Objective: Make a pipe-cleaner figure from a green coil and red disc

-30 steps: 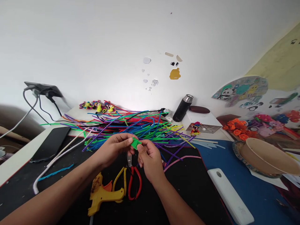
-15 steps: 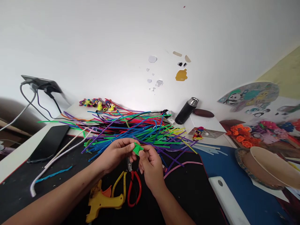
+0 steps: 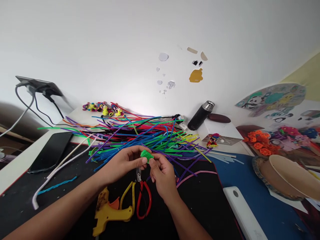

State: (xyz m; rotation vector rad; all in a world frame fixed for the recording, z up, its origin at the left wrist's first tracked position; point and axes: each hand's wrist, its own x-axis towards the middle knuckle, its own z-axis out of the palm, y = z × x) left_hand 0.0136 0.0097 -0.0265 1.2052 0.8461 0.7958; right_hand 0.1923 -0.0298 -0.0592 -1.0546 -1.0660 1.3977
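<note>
A small, fuzzy green piece, apparently coiled pipe cleaner [image 3: 146, 155], is pinched between both hands above the black mat. My left hand [image 3: 128, 160] grips it from the left with closed fingers. From the right, the thumb and fingertips of my right hand [image 3: 161, 170] hold its lower edge. Just below the hands lie pliers [image 3: 139, 195] with one yellow and one red handle; their jaw tips are partly hidden. A yellow glue gun [image 3: 111, 213] with an orange trigger rests to the left of them. Behind the hands spreads a pile of many-coloured pipe cleaners [image 3: 140, 133].
A black phone [image 3: 51, 151] and white and blue twisted stems [image 3: 58, 185] lie at left. Small pipe-cleaner figures [image 3: 103, 108] sit at the back. To the right are a black thermos [image 3: 201, 115], a white bar [image 3: 243, 211], and a beige bowl [image 3: 292, 175].
The green piece has been turned between my fingers, and my left thumb has shifted to its lower side. The view has tilted slightly. Both hands still hold the piece.
</note>
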